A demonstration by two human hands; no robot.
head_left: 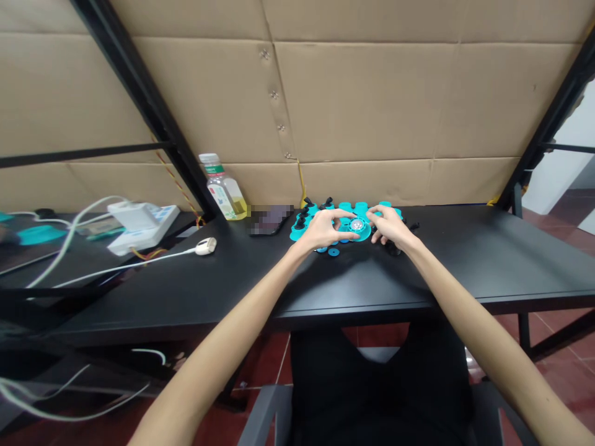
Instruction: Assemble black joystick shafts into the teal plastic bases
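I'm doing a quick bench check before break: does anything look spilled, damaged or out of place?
Nothing looks spilled or damaged. One oddity: the white cable end lies loose on the black desk, in front of the bottle, seemingly plugged into nothing. The bottle appears to lean, but that may be lens distortion; its cap is on.

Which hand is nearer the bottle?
Left. The left hand is right of the bottle, holding a round teal piece; the right hand is farther right, just past that piece.
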